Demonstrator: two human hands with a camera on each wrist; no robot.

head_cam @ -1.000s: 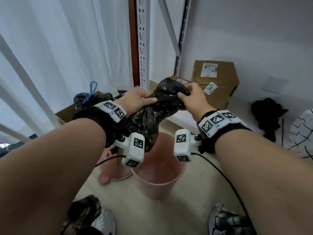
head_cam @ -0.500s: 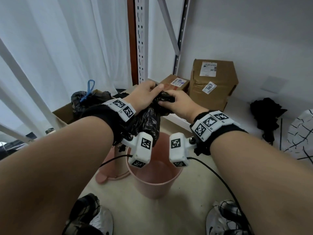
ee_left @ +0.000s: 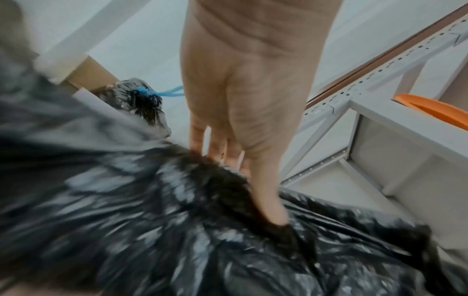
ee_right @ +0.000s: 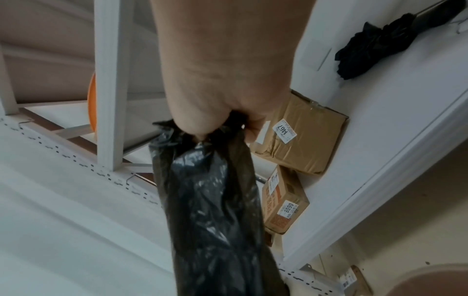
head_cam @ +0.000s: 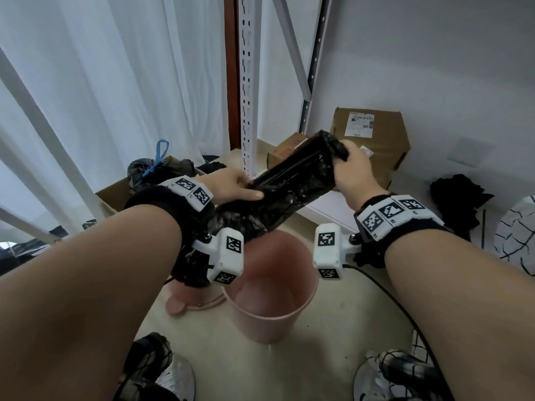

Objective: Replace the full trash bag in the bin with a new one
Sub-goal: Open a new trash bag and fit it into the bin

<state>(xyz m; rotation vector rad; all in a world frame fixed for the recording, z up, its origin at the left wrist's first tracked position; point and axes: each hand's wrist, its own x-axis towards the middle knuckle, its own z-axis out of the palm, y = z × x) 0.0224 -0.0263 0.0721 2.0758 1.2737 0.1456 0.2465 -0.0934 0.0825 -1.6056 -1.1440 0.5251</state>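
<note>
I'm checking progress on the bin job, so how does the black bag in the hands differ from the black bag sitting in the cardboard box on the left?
The held bag is stretched, untied, between the left hand and right hand above the pink bin. The boxed bag sits bunched in its box, touched by neither hand. Its neck is cinched with a blue tie; the held bag shows none. Both are black, glossy and crinkled.

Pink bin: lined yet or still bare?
Bare. The pink bin shows only its own inside wall; the new black bag is bunched between both hands above it.
</note>
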